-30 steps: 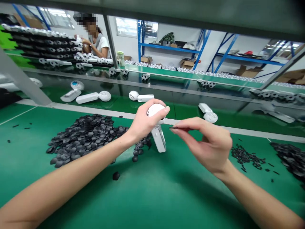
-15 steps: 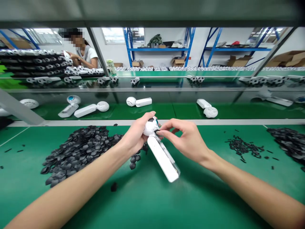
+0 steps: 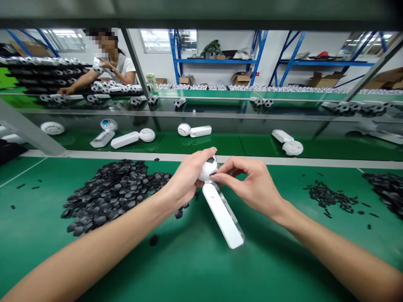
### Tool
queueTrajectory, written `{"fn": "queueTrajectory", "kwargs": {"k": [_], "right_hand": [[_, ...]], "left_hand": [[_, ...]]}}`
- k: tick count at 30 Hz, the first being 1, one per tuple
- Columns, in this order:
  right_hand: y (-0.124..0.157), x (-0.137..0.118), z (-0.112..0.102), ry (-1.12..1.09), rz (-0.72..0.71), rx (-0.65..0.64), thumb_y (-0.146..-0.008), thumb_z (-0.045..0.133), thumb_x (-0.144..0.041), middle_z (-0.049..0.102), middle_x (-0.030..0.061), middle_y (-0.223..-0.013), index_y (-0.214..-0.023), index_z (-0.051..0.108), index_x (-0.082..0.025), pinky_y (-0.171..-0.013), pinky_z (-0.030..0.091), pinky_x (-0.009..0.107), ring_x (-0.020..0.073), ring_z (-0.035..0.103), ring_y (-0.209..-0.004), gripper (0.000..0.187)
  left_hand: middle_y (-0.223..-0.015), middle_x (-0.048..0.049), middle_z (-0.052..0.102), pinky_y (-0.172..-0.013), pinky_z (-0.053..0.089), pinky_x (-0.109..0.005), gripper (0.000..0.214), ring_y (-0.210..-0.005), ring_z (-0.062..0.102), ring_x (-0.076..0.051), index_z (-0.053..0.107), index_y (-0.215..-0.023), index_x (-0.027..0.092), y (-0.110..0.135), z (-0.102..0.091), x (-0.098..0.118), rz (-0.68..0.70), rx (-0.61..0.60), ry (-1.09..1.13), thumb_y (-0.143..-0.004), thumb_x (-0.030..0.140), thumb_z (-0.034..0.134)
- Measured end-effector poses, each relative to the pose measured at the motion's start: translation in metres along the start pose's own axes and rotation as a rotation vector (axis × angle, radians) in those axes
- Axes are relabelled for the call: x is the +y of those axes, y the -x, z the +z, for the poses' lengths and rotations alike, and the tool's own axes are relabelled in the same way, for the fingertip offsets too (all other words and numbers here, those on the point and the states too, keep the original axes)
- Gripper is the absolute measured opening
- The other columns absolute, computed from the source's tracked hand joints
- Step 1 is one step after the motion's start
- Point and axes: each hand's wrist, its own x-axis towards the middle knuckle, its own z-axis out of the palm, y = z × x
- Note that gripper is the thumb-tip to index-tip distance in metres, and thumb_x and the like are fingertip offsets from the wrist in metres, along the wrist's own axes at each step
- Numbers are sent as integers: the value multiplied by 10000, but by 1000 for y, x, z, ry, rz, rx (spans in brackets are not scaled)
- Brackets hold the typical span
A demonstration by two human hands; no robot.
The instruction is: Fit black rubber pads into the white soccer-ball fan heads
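Where left hand (image 3: 185, 178) and right hand (image 3: 252, 186) meet, one white handheld fan (image 3: 223, 216) sits clamped.

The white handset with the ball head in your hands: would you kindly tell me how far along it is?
Done: the ball head already shows several black patches. In hand: the left hand grips it, and the right hand has its fingertips at its surface. Left: white still shows between the patches, a heap of black patches lies beside it, and plain white units sit further along the bench.
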Motion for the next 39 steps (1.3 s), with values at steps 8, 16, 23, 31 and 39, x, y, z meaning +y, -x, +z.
{"fn": "queueTrajectory", "kwargs": {"k": [8, 16, 23, 31, 39], "right_hand": [[1, -1, 6, -132, 166, 70, -834, 931, -336, 764, -20, -746, -774, 677, -218, -621, 553, 270, 160, 713, -663, 287], [-2, -14, -2, -202, 343, 43, -692, 1005, -511, 768, 11, -729, -732, 674, -213, -610, 590, 279, 197, 749, -671, 448], [-3, -10, -8, -70, 344, 5, -660, 992, -616, 719, 3, -681, -712, 635, -221, -577, 587, 282, 199, 727, -643, 535], [14, 1, 1, 441, -79, 184, -993, 695, -670, 669, 15, -791, -933, 578, -250, -609, 521, 329, 193, 651, -675, 439], [6, -23, -3, 409, -244, 314, -983, 781, -424, 626, 27, -801, -910, 621, -274, -561, 477, 363, 192, 591, -622, 231]], "left_hand": [[-689, 36, 478, -430, 333, -184, 329, -545, 426, -91, 556, -778, 187, 10, 8, -2, 103, 81, 19, -887, 415, 766], [-752, 12, 577, -493, 368, -206, 277, -617, 499, -102, 620, -785, 174, 15, 16, 2, 262, 117, -110, -929, 381, 736], [-726, 2, 589, -556, 373, -243, 304, -640, 508, -117, 636, -750, 170, 17, 18, 0, 284, 147, -213, -948, 367, 755], [-773, -23, 594, -620, 420, -272, 428, -701, 529, -145, 599, -709, 166, 20, 20, 7, 360, 111, -158, -1001, 441, 750], [-782, -6, 550, -602, 423, -260, 341, -674, 516, -118, 584, -789, 181, 22, 15, 18, 435, -71, -49, -1048, 378, 687]]}}
